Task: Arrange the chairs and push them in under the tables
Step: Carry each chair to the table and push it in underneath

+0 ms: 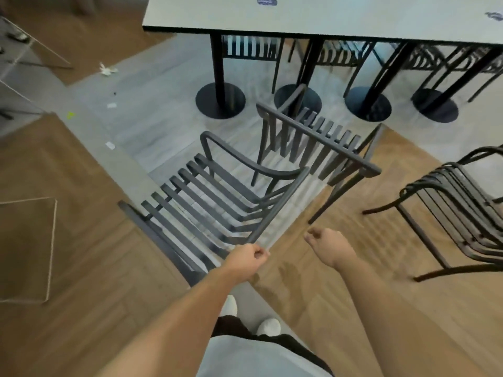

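Presently, three dark slatted metal chairs are standing clear of the long pale table point(326, 20); others are sitting tucked beneath it. The left hand point(246, 261) is gripping the nearest dark slatted chair point(212, 191) at its back rail, and this chair is angling away from the table. The right hand point(329, 247) is hovering loosely curled, holding nothing.

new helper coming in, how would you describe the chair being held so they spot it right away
Start at the long white table with round black bases. On the floor in front of it stand loose dark slatted chairs. The held chair is the leftmost and nearest one, and the only one with a hand on it: the left hand grips its top rail.
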The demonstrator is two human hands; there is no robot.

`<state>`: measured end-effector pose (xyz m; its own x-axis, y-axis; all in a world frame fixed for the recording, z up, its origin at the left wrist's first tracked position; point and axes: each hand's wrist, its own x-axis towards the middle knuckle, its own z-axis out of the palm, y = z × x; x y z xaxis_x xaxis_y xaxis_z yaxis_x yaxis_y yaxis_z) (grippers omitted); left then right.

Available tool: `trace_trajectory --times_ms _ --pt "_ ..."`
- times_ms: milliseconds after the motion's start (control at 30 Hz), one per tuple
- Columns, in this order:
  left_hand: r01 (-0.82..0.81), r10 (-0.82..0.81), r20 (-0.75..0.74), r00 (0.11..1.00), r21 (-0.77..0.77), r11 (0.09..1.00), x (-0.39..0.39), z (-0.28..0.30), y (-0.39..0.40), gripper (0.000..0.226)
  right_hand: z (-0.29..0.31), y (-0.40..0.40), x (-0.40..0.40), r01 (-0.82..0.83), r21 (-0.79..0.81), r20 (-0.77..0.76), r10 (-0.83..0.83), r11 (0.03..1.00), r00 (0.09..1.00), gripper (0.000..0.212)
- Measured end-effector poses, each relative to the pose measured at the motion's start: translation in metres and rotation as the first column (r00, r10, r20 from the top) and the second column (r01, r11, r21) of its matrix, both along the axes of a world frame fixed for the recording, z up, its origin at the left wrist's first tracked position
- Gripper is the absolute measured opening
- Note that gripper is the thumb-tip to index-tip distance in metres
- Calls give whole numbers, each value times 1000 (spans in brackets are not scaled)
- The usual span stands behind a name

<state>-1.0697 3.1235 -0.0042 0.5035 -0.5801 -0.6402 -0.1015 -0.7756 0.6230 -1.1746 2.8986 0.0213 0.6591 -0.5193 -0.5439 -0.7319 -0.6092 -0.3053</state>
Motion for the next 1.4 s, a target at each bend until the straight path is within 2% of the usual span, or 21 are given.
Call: trace_trajectory --times_ms 100,233,333,433,500,567,600,633,700,800,833,900,1067,1200,1300,1400 --pt "-6 8 -70 998 29 1000 0 -9 -1 32 1 0 16 35 68 59 -39 997 997 46" --pt "-127 131 -208 969 33 991 -15 -22 -14 28 -6 -8 46 49 126 87 -60 991 994 53" --pt "-219 223 -272 936 44 975 -29 -28 -26 39 -17 -21 73 41 192 88 -59 980 994 58" --pt "-382 389 -336 858 88 920 -40 -31 -35 54 -35 -40 99 88 296 66 -112 951 991 64" --pt "-558 572 -369 733 156 815 -53 -37 -36 66 -48 -49 112 145 401 15 -165 904 986 66" --pt "-745 739 -384 554 168 645 -66 -41 -37 89 -57 -56 124 250 536 -61 -258 806 964 64" --pt "-838 810 -403 426 161 521 -71 -44 -37 99 -60 -58 130 302 587 -99 -303 751 948 61" --pt "-913 858 -435 274 162 374 -75 -46 -38 102 -64 -61 135 348 625 -127 -350 698 928 57" --pt "-984 841 -539 -31 162 68 -77 -47 -42 87 -74 -67 147 429 660 -176 -428 617 886 47" --pt "-884 646 -628 -435 159 -440 -71 -50 -44 70 -86 -70 163 521 703 -252 -516 484 819 37" --pt "-809 560 -640 -526 175 -560 -67 -51 -41 69 -89 -69 167 547 726 -273 -555 417 786 35" --pt "-683 437 -637 -634 197 -703 -57 -54 -32 63 -94 -64 173 589 743 -304 -625 318 719 28" --pt "-470 213 -637 -741 264 -842 -30 -64 -9 37 -100 -54 181 672 677 -308 -713 301 630 24" --pt "-421 167 -597 -784 315 -851 -22 -71 -4 33 -96 -48 185 708 628 -301 -738 323 603 29" --pt "-427 167 -585 -793 339 -839 -21 -71 5 22 -88 -40 182 721 607 -286 -755 334 590 27" --pt "-461 209 -564 -799 351 -815 -14 -69 17 18 -91 -32 181 748 604 -300 -790 276 534 32"
